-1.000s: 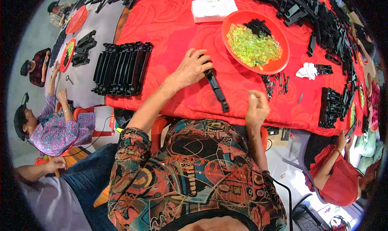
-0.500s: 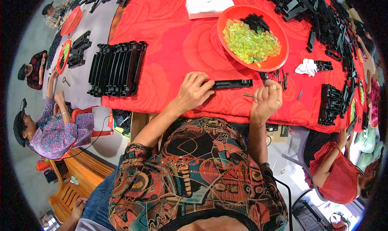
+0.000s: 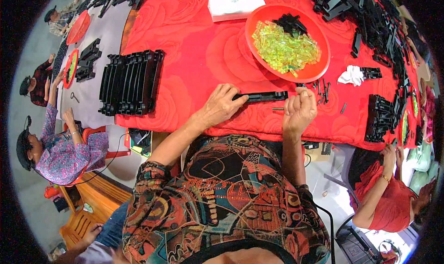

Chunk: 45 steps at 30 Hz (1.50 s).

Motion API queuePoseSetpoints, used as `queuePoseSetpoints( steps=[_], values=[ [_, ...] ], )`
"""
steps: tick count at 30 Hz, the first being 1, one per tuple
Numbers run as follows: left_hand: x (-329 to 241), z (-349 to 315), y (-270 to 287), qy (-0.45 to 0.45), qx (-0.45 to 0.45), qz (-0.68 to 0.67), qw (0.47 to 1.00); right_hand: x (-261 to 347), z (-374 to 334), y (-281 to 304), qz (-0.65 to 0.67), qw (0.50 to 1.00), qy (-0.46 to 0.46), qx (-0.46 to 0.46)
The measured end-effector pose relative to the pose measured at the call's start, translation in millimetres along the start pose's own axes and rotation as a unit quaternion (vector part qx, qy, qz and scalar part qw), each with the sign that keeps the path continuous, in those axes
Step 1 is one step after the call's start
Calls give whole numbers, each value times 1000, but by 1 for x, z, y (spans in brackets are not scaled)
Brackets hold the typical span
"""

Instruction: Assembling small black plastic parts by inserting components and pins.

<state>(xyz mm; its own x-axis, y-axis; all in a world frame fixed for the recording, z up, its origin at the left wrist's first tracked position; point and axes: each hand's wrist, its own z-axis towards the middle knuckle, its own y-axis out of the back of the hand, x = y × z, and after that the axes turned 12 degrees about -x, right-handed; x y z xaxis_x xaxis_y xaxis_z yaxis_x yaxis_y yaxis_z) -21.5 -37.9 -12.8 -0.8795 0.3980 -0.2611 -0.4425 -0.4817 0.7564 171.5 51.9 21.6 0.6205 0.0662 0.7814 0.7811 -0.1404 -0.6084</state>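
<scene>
Left hand (image 3: 223,104): grip is pinching the left end of a black bar (image 3: 268,96), which is lying on the red-clothed counter (image 3: 185,81) between both hands. Right hand (image 3: 299,110): grip is curling tightly around a thin rod (image 3: 278,108), which is pointing left, nearer the counter's edge than the bar. Red bowl (image 3: 320,39) is sitting beyond, holding yellow pieces (image 3: 284,49).

Top (image 3: 222,213): one, close-patterned; black ground with brown, rust-red, teal and cream patches, crossed by fine pale lines; ovals, rings and block shapes. Neckline band (image 3: 240,242): plain black, near edge. Dots (image 3: 240,194): small, orange-red, set across the chest. Left sleeve (image 3: 149,174), right sleeve (image 3: 306,199): matching print. Left hand (image 3: 221,104), right hand (image 3: 299,110): bare; forearms (image 3: 182,137) likewise.
</scene>
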Motion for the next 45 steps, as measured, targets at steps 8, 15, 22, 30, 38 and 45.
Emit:
queuePoseSetpoints(
  steps=[8, 15, 22, 30, 38, 45],
  values=[
    [4, 2, -1, -46, 69, 23, 996, -11, 0, -8, 56, 998, 38, 1],
    [2, 9, 0, -21, 92, -3, 995, -37, 2, -13, 19, 998, 54, -10],
    [-1, 15, 2, 2, 123, 2, 992, -41, 6, -18, 23, 998, 49, -15],
    [-4, 16, 3, 26, 149, 4, 988, -43, 7, -20, -21, 998, 58, -18],
    [-2, 20, 1, 38, 159, -23, 986, -47, 9, -20, -12, 999, 39, -26],
    [-3, 22, 1, 43, 165, -21, 985, -47, 8, -22, -26, 998, 37, -46]
  ],
)
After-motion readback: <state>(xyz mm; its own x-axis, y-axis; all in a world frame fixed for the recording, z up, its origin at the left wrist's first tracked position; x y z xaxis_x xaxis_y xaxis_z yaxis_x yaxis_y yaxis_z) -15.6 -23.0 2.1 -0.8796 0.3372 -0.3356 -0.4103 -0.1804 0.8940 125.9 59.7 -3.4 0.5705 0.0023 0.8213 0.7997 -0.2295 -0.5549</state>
